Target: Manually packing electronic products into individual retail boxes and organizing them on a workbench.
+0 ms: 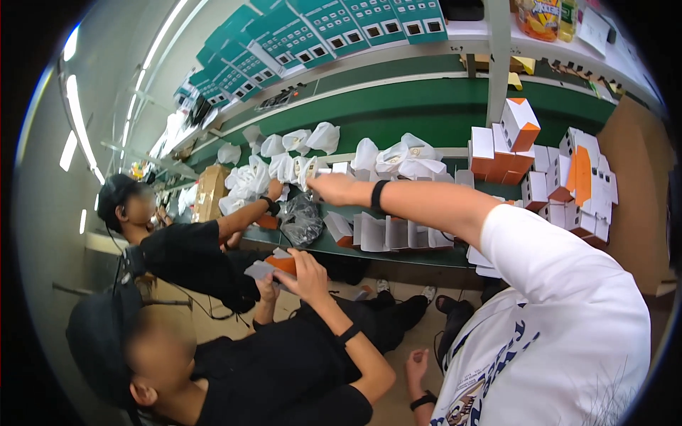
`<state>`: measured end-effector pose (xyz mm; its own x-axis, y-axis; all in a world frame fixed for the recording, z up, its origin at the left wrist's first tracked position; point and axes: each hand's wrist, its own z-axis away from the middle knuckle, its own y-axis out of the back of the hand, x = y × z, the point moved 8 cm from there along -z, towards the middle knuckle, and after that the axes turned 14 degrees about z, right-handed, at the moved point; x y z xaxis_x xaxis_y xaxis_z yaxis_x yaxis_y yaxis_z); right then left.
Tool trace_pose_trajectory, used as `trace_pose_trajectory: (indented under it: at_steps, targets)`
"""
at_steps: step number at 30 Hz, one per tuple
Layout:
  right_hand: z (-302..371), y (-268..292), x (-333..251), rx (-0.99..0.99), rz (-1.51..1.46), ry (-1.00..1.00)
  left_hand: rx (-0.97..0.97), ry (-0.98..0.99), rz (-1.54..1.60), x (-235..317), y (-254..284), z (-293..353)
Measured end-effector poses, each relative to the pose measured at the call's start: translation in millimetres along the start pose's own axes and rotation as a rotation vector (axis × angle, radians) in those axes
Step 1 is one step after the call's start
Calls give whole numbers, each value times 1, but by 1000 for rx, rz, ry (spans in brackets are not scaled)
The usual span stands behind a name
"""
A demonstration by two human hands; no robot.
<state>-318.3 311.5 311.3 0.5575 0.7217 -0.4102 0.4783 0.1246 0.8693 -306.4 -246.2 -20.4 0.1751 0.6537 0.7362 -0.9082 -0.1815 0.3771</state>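
Observation:
My right arm stretches left across the green bench. My right hand point(332, 189) is closed at the white plastic bags point(304, 170); what its fingers pinch is too small to make out. Below those fingertips lies a dark grey translucent plastic bag point(301, 220). My left hand point(417, 368) hangs low beside my body, loosely open with nothing in it. Beneath my right forearm stands a row of opened white and orange boxes point(398, 233). More wrapped white bundles point(408, 157) lie behind that forearm.
White and orange boxes point(501, 153) are stacked at the right, beside a large brown cardboard sheet point(636, 192). Teal boxes point(312, 39) line the shelf above. At left, one co-worker's hand point(274, 189) touches bags; another's hands point(305, 275) hold an orange and white box.

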Motion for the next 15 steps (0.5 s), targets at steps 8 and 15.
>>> trace_pose_trajectory:
  at_steps: [8,15]
  targets:
    - [-37,-136,-43,-99,249,102,88,165,172,3,-18,42]
    - [-7,-115,26,19,260,-29,-12,87,94,15,-11,-5]
